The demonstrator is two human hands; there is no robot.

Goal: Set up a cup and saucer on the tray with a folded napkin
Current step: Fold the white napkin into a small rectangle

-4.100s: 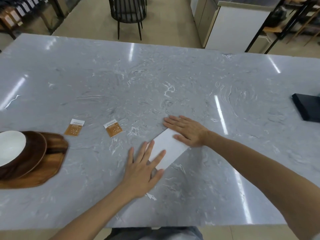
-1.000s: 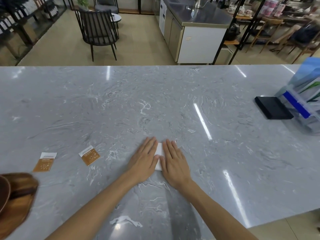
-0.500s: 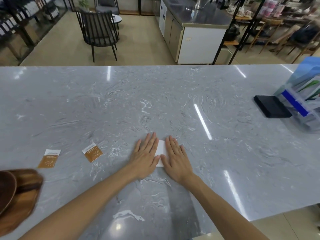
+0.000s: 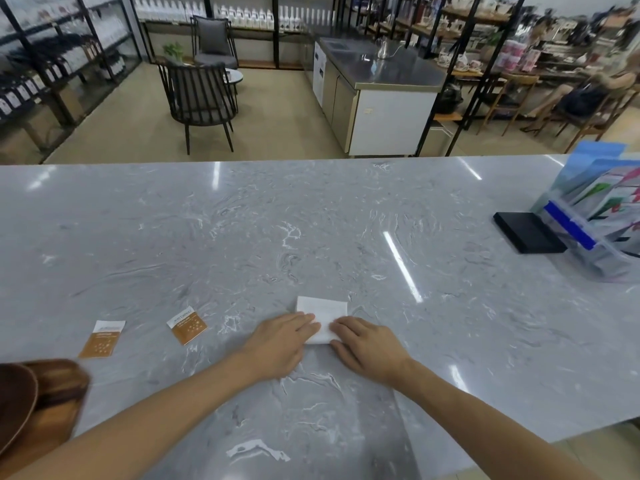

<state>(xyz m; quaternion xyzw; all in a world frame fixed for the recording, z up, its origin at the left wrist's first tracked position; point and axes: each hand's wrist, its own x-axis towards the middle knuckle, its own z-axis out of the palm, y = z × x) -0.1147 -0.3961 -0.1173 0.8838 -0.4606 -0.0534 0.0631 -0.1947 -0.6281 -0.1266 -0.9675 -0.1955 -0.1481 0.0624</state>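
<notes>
A small white folded napkin lies flat on the grey marble counter. My left hand rests palm down at its near left edge, fingertips on the paper. My right hand lies palm down at its near right edge, fingers touching it. Neither hand grips anything. At the far left edge sits the wooden tray with a dark brown saucer on it, both cut off by the frame. No cup is in view.
Two orange-and-white sachets lie left of the napkin. A black flat box and a clear brochure holder stand at the right. Chairs and a steel counter are beyond the far edge.
Both hands have slid back toward me along the napkin, uncovering its far half. The view has tilted up, showing more of the room.
</notes>
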